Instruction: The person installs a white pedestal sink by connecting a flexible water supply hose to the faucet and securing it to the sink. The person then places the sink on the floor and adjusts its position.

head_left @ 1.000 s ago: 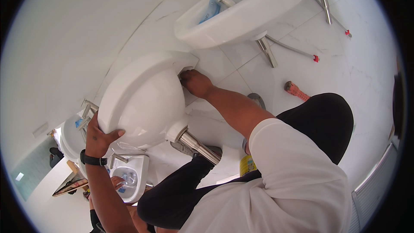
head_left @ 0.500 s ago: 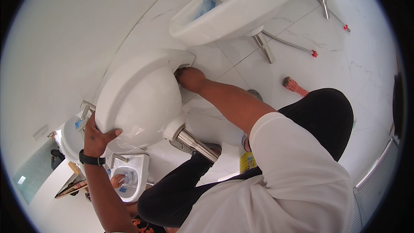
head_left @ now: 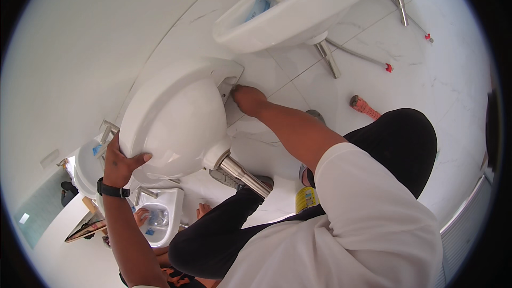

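A white washbasin (head_left: 170, 128) is tipped on its side before me, a chrome pipe (head_left: 245, 176) sticking out from its underside. My left hand (head_left: 122, 162) grips its rounded rim at the left, thumb over the edge. At the basin's back, beside a now visible recess with a small hole, my right hand (head_left: 245, 98) has curled fingers; whatever they hold is hidden. My bent legs in black trousers are below and right of the basin.
Another basin (head_left: 293, 21) with blue packaging stands behind; grey hoses (head_left: 352, 52) trail rightward. An orange-handled tool (head_left: 362, 105) and yellow container (head_left: 306, 200) lie near my leg. Lower left, a co-worker's hands (head_left: 141, 217) show around a small basin (head_left: 170, 202). A wall rises left.
My right hand has shifted rightward, out of the recess at the basin's back, uncovering part of it. The co-worker's second hand has come into view beside the small basin.
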### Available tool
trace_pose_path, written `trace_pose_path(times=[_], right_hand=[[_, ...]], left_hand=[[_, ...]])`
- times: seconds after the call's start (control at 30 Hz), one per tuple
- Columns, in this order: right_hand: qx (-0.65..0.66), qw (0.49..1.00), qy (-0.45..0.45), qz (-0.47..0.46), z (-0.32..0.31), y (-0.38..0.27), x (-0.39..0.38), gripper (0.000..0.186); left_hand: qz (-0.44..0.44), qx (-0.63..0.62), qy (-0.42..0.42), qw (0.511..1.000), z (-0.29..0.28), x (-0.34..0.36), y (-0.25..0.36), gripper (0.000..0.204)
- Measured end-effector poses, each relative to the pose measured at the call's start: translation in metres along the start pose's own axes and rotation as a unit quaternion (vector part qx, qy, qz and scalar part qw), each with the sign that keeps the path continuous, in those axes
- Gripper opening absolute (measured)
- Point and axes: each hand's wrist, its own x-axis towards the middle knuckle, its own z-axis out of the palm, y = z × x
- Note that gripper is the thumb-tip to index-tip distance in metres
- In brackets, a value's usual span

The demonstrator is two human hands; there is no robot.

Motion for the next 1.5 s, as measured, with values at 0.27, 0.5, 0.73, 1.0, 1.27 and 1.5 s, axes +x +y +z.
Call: trace_pose_path(times=[0.27, 0.5, 0.73, 1.0, 1.27, 1.5], right_hand=[[0.055, 0.993, 0.057, 0.085, -0.018, 0.028, -0.013, 0.011], [0.086, 0.995, 0.05, 0.021, -0.018, 0.032, -0.007, 0.026], [0.09, 0.989, 0.112, 0.021, -0.002, 0.006, -0.002, 0.025], [-0.018, 0.993, 0.107, -0.05, 0.012, -0.019, 0.02, 0.019], [-0.096, 0.979, 0.141, -0.109, 0.029, -0.01, 0.013, 0.014], [-0.033, 0.99, 0.101, -0.091, 0.021, 0.0, 0.01, 0.021]], left_hand=[[0.005, -0.027, -0.007, 1.0, -0.002, -0.001, -0.005, 0.079], [0.013, 0.0, 0.001, 1.0, -0.004, -0.003, -0.002, 0.08], [-0.003, -0.013, 0.006, 1.0, 0.0, -0.005, -0.001, 0.077], [-0.003, -0.008, 0.0, 1.0, -0.001, 0.0, -0.002, 0.078], [-0.013, 0.004, 0.013, 1.0, 0.0, 0.001, -0.001, 0.08], [-0.008, 0.004, 0.005, 1.0, 0.0, 0.001, 0.0, 0.079]])
